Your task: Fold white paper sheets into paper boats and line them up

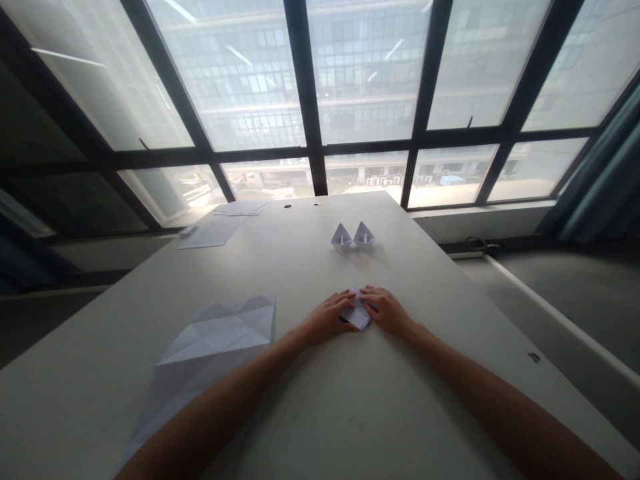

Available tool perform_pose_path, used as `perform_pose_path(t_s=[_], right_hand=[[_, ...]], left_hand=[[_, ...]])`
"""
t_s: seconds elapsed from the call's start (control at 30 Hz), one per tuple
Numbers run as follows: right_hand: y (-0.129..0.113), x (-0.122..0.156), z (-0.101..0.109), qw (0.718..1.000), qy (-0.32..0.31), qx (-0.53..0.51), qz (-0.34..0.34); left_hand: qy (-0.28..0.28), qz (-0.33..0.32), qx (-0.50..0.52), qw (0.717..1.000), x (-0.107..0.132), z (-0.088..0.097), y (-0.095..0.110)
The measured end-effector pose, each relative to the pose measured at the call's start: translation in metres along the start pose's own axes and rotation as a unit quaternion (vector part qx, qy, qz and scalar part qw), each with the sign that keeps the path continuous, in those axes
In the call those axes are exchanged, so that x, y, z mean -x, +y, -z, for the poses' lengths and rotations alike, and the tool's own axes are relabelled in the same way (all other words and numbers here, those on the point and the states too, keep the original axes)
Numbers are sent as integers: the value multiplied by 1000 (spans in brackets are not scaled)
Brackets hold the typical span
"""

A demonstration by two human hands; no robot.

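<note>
A small piece of folded white paper [359, 319] lies on the white table between my two hands. My left hand [330, 317] grips its left side, thumb along the near edge and fingers over the top. From the right, my right hand [387, 310] holds the same paper, its fingertips pressed on the upper part. The fingers hide much of the far part of the paper. Farther back stand two folded paper boats [342, 237] with pointed peaks, side by side. Under and beside my left forearm is a large creased sheet of paper [220, 337].
The white table [310, 273] reaches to the window wall. Flat paper sheets [210, 233] lie at its far left, near a small pale object [188, 231]. A small dark piece [534, 357] is near the right edge. Round holes [287, 207] are at the back.
</note>
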State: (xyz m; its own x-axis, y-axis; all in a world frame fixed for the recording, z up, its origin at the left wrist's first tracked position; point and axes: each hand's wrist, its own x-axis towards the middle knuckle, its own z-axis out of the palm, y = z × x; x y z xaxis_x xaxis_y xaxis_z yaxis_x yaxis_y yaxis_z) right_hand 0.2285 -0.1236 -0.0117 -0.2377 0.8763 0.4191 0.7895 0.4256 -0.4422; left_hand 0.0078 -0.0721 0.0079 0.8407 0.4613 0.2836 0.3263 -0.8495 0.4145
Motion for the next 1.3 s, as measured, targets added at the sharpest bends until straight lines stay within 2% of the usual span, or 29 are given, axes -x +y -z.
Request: perform_pose_path(t_s=[0.17, 0.37, 0.57, 0.8, 1.03, 1.3], right_hand=[[1, 0, -1, 1000, 13, -4, 0], [0, 0, -1, 1000, 14, -5, -4], [0, 0, -1, 1000, 16, -18, -8], [-3, 2, 5, 998, 47, -38, -25], [-11, 4, 13, 999, 5, 26, -26], [-9, 0, 12, 999, 20, 25, -39]], left_hand=[[38, -6, -25, 999, -1, -1, -5], [36, 11, -60, 997, -2, 3, 3], [48, 69, -22, 996, -3, 3, 4], [63, 50, -10, 997, -4, 0, -1], [94, 77, -29, 992, -4, -2, -5], [92, 74, -52, 992, -6, 2, -7]])
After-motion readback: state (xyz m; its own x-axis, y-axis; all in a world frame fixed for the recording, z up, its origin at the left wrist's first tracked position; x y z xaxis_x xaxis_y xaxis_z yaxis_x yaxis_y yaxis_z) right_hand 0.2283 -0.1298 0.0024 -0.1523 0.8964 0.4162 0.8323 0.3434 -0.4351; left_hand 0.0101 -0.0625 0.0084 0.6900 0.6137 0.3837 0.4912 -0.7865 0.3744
